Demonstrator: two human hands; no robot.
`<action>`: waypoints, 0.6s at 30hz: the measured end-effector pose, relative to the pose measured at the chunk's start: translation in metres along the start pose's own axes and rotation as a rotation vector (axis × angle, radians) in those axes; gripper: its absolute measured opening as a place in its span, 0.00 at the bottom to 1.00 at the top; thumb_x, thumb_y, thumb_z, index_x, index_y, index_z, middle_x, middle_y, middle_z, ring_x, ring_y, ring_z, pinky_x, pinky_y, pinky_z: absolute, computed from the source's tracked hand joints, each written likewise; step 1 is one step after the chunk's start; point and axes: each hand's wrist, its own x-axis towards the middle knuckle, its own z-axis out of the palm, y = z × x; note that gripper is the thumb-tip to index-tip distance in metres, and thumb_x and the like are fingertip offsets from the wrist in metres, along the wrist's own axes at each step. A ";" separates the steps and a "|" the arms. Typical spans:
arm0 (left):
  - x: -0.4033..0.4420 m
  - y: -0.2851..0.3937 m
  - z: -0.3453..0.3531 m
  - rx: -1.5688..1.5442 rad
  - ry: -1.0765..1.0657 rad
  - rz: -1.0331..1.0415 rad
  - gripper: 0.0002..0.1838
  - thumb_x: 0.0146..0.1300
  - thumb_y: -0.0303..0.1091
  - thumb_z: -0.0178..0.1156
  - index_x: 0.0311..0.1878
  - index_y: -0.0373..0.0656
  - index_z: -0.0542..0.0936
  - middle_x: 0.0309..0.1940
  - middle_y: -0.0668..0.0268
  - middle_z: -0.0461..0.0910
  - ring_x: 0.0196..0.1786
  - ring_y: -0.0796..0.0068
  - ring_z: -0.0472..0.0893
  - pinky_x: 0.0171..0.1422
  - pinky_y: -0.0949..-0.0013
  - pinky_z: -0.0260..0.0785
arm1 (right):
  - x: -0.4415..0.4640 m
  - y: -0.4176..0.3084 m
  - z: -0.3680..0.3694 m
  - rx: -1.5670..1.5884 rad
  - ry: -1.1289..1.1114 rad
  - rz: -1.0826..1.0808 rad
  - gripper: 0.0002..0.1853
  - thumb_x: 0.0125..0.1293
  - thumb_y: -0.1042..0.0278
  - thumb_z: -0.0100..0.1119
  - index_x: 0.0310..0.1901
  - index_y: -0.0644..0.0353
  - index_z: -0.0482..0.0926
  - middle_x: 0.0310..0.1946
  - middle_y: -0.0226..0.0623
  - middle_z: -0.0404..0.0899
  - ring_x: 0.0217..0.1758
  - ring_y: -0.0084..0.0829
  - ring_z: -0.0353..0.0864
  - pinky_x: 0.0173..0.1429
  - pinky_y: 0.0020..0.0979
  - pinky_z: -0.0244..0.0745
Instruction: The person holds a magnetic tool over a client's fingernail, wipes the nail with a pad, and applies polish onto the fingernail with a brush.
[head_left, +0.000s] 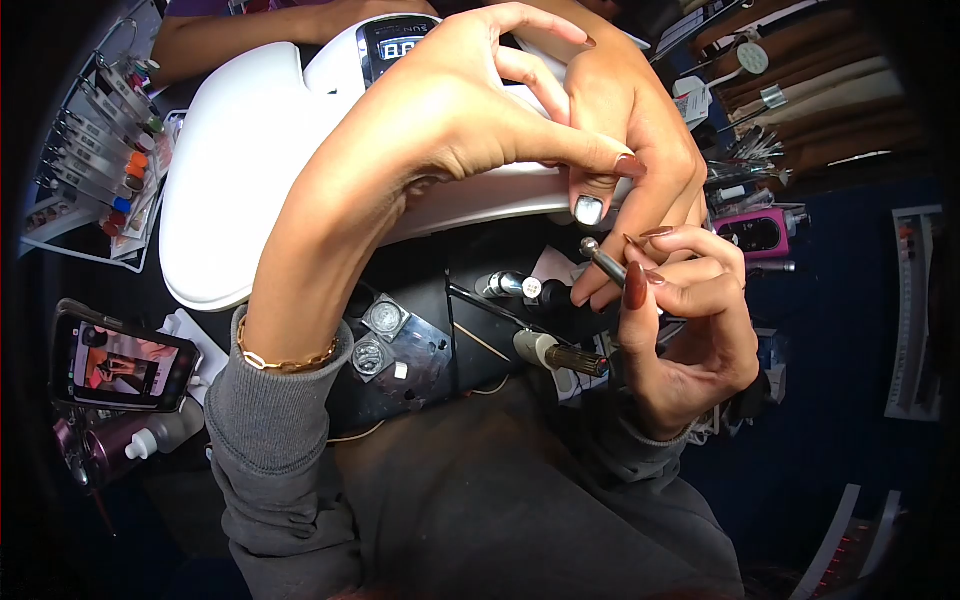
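Ball-ended tool and silver nail, seen from the head. We find the metal tool (612,266) in the right hand (712,345), whose grip pinches the shaft between thumb and index fingertip. The long axis slants up and to the left out of the grip, so that the round tip points toward the silver nail (589,210) on the other person's hand (655,150). We note that tip and nail are near but apart, the nail lying just above the ball. The right hand is the nearer to the tool; the left hand (455,110) arches over from the far side, its thumb pressed on the other person's hand and its fingers curved behind. The tool looks polished, its ball set on a narrower neck. The nail is short and square-edged, bright at the tip and greyer toward its base. Behind it we see the white lamp (235,150); below, the dark bench (420,270).
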 end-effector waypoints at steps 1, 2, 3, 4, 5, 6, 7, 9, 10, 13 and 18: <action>0.000 -0.001 0.000 -0.001 0.000 0.001 0.37 0.48 0.42 0.66 0.58 0.31 0.65 0.36 0.57 0.79 0.39 0.70 0.78 0.49 0.70 0.72 | 0.000 0.000 0.000 -0.001 -0.002 0.001 0.10 0.42 0.87 0.63 0.24 0.63 0.73 0.22 0.37 0.79 0.36 0.35 0.79 0.46 0.32 0.70; 0.000 0.000 0.000 -0.005 0.000 0.002 0.37 0.48 0.42 0.66 0.58 0.31 0.65 0.36 0.57 0.79 0.39 0.70 0.78 0.49 0.70 0.72 | -0.001 0.002 0.000 0.036 0.034 0.024 0.10 0.43 0.87 0.63 0.24 0.63 0.73 0.22 0.36 0.79 0.36 0.35 0.79 0.46 0.32 0.70; 0.000 -0.001 0.000 -0.009 0.005 0.006 0.37 0.49 0.42 0.66 0.58 0.31 0.65 0.36 0.57 0.79 0.39 0.70 0.78 0.49 0.70 0.72 | -0.001 0.003 0.000 0.073 0.068 0.047 0.10 0.43 0.87 0.63 0.25 0.63 0.72 0.21 0.36 0.79 0.36 0.35 0.79 0.47 0.32 0.70; -0.001 -0.001 0.000 -0.012 0.004 0.011 0.37 0.49 0.42 0.65 0.58 0.31 0.65 0.36 0.57 0.79 0.39 0.70 0.78 0.49 0.70 0.72 | -0.003 0.003 0.000 0.099 0.104 0.079 0.10 0.45 0.87 0.62 0.26 0.64 0.72 0.23 0.37 0.78 0.39 0.36 0.79 0.46 0.31 0.71; -0.001 -0.001 0.000 -0.016 0.005 0.011 0.37 0.49 0.42 0.65 0.58 0.31 0.65 0.36 0.57 0.79 0.39 0.70 0.78 0.49 0.70 0.72 | -0.004 0.004 0.001 0.098 0.100 0.076 0.10 0.45 0.87 0.62 0.26 0.64 0.72 0.23 0.37 0.78 0.39 0.36 0.79 0.46 0.31 0.71; -0.001 -0.002 0.000 -0.020 0.006 0.016 0.36 0.49 0.42 0.65 0.58 0.31 0.65 0.36 0.57 0.79 0.39 0.70 0.78 0.49 0.70 0.72 | -0.005 0.004 0.002 0.146 0.126 0.147 0.08 0.51 0.86 0.59 0.26 0.64 0.70 0.24 0.38 0.75 0.42 0.36 0.77 0.48 0.33 0.70; -0.001 -0.002 0.001 -0.023 0.007 0.022 0.36 0.49 0.42 0.65 0.58 0.31 0.65 0.37 0.57 0.79 0.39 0.70 0.78 0.49 0.70 0.72 | -0.005 0.003 0.004 0.194 0.152 0.218 0.07 0.56 0.84 0.55 0.26 0.64 0.67 0.25 0.38 0.73 0.45 0.36 0.74 0.50 0.34 0.68; -0.002 -0.001 0.001 -0.022 0.010 0.033 0.36 0.49 0.42 0.65 0.58 0.31 0.65 0.37 0.57 0.79 0.40 0.70 0.78 0.49 0.70 0.72 | -0.002 0.000 0.005 0.218 0.173 0.266 0.07 0.58 0.83 0.54 0.26 0.64 0.67 0.25 0.38 0.73 0.45 0.35 0.74 0.49 0.33 0.69; -0.002 -0.002 0.001 -0.023 0.015 0.038 0.36 0.50 0.42 0.64 0.58 0.31 0.65 0.37 0.57 0.79 0.40 0.70 0.78 0.49 0.70 0.72 | -0.001 0.001 0.003 0.208 0.124 0.248 0.07 0.58 0.82 0.54 0.26 0.64 0.67 0.25 0.37 0.73 0.45 0.34 0.74 0.48 0.32 0.70; -0.003 -0.001 0.001 -0.031 0.022 0.050 0.36 0.50 0.42 0.64 0.58 0.31 0.65 0.37 0.57 0.79 0.40 0.70 0.78 0.49 0.70 0.72 | -0.001 0.011 -0.004 0.168 -0.016 0.130 0.08 0.51 0.88 0.58 0.28 0.67 0.70 0.33 0.45 0.75 0.44 0.32 0.77 0.42 0.22 0.73; -0.004 -0.003 0.000 -0.042 0.032 0.062 0.35 0.51 0.42 0.63 0.58 0.31 0.65 0.37 0.56 0.78 0.40 0.70 0.78 0.49 0.70 0.72 | 0.003 0.005 0.001 0.359 0.101 0.361 0.06 0.57 0.85 0.53 0.26 0.65 0.68 0.31 0.43 0.73 0.44 0.30 0.75 0.45 0.25 0.72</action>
